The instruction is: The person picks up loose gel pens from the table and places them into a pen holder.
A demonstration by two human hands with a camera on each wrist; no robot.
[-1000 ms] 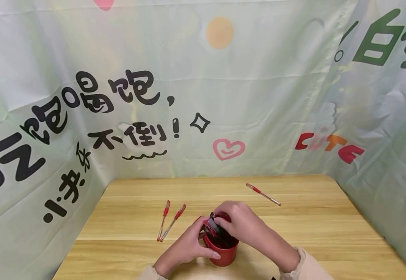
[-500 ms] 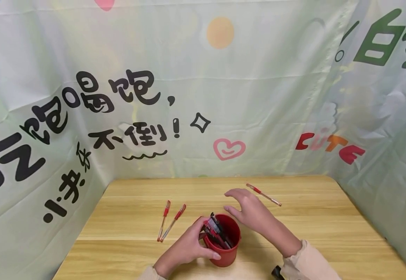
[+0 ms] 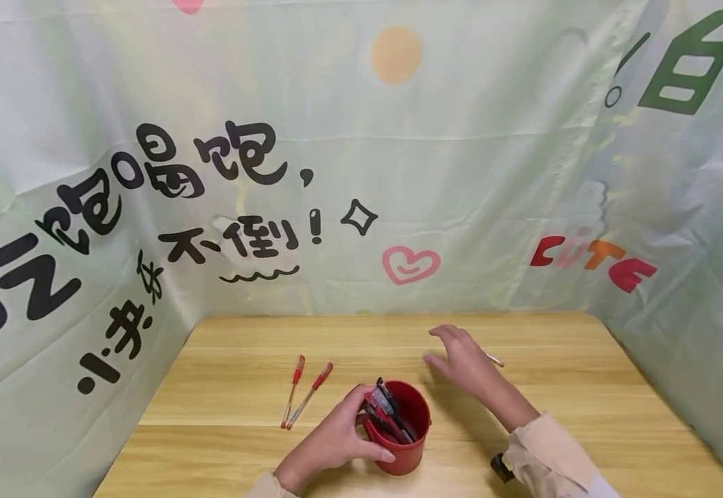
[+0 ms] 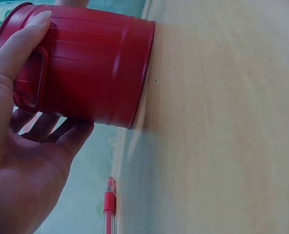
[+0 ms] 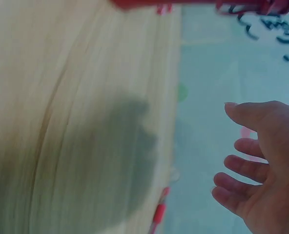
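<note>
head: grips red bucket point(image 3: 401, 458) of pens point(image 3: 392, 418) with left hand point(image 3: 339, 429), spread right hand point(image 3: 463, 360) empty; seemingly has three red pens point(image 3: 320, 377) left.

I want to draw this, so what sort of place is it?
Probably a small curtained-off desk corner, maybe indoors: printed cloth hangs behind and on both sides of a wood-grained table, where a red pail holds pens.

Left hand point(image 4: 30, 165) gripping a red cup point(image 4: 88, 63) by its wall; red pen point(image 4: 109, 202) near one edge of the tabletop point(image 4: 222, 122).
</note>
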